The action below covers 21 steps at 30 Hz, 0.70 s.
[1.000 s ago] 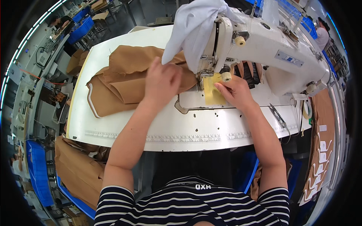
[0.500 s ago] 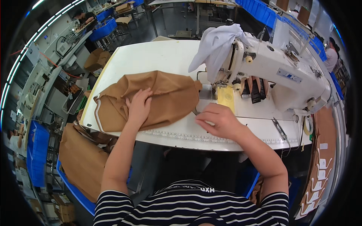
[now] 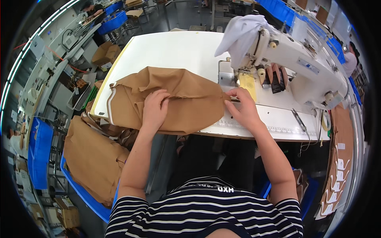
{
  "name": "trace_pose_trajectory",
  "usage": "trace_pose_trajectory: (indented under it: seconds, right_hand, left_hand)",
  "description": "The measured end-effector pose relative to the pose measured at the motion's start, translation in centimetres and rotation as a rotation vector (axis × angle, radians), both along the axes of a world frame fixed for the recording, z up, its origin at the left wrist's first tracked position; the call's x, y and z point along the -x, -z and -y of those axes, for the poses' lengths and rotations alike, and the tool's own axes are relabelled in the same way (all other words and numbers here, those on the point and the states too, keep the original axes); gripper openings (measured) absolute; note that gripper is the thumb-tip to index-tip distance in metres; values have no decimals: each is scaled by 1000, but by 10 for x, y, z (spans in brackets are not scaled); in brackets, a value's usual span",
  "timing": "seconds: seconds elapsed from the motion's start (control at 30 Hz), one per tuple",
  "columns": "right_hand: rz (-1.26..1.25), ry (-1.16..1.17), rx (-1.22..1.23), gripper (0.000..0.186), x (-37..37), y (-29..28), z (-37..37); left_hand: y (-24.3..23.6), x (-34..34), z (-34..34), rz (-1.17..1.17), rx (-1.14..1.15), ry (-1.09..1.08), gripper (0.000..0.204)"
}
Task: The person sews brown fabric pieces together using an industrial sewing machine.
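Observation:
A brown fabric piece point(image 3: 190, 81) with a lengthwise seam and a white-edged left end lies across the white sewing table. My left hand point(image 3: 155, 110) rests on the cloth near that seam, thumb and fingers apart. At the cloth's narrow right end, my right hand point(image 3: 245, 109) pinches the tip between thumb and fingers. Just beyond it stands a white sewing machine point(image 3: 299, 65) with a white cloth point(image 3: 242, 37) draped over its head. The fabric tip is close to the machine's metal plate point(image 3: 226, 77) and a yellow patch point(image 3: 248, 84).
Thread snips point(image 3: 298, 119) and a tape roll point(image 3: 326, 121) lie at the table's right. More brown fabric point(image 3: 93, 158) fills a blue bin point(image 3: 85, 204) at lower left. Brown pieces with white tags point(image 3: 342, 139) hang at right. Dark labels point(image 3: 279, 81) sit beside the machine.
My right hand has gone from hovering closed near the table's front edge to pinching the fabric's right tip. The cloth's front edge now hangs over the table edge. The view has shifted.

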State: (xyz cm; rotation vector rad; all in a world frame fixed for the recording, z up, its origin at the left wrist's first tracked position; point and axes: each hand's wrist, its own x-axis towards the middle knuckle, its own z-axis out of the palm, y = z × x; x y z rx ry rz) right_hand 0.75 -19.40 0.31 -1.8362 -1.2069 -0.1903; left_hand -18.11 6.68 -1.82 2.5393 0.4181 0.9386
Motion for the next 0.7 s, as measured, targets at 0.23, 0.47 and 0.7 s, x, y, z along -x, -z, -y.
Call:
trace_pose_trajectory:
  seconds: [0.23,0.47,0.7]
  right_hand:
    - [7,-3,112,38,17,-18,-39]
    - [161,-27,113,26,10,1,-39]
    - [-27,-36,91,33,6,4,-40]
  left_hand:
    - [-10,11,12,207,4,-126,25]
    - [-40,80,-53,548,115,-299,34]
    - [-36,50,-69,126,400,-61,46]
